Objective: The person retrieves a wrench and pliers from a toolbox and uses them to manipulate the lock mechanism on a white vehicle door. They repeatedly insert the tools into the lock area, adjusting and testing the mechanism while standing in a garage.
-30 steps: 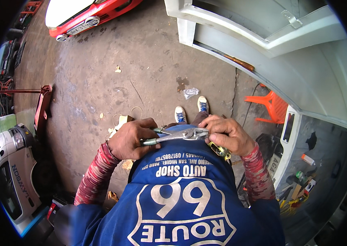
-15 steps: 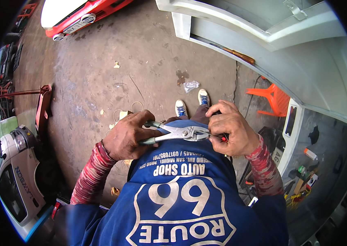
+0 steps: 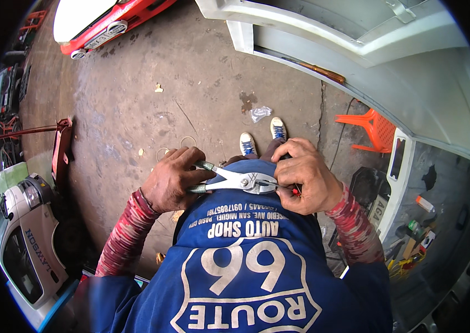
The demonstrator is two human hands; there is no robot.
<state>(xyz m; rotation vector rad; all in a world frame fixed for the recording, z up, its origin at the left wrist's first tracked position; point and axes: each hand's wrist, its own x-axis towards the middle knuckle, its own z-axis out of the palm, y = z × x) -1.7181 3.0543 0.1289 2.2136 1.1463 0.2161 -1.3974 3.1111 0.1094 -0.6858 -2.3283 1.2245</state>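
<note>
**Pliers held crosswise at the waist**

A stained concrete yard lies below, with a red car (image 3: 107, 25) at the top left, a white vehicle body (image 3: 390, 61) across the upper right, an orange plastic chair (image 3: 376, 130) beside it, and a pale car front (image 3: 21, 233) at the left edge. Two blue-and-white shoes (image 3: 260, 139) stand on the floor (image 3: 135, 100), a crumpled wrapper (image 3: 259, 112) just ahead of them.

The pliers (image 3: 238, 179) lie level in front of the blue shirt (image 3: 240, 266), their long axis running left to right. The handles point toward the left hand (image 3: 174, 178), whose fingers wrap round both handles, thumb on the nearer one. The handles stand slightly apart. The nose points toward the right hand (image 3: 304, 175), which meets it at the tip. That hand's fingers are curled and pressed together round something small and red (image 3: 297, 191), mostly hidden; whether the jaws bite on it cannot be told. Both hands touch the tool; the left carries it, the right is at the working end.
</note>
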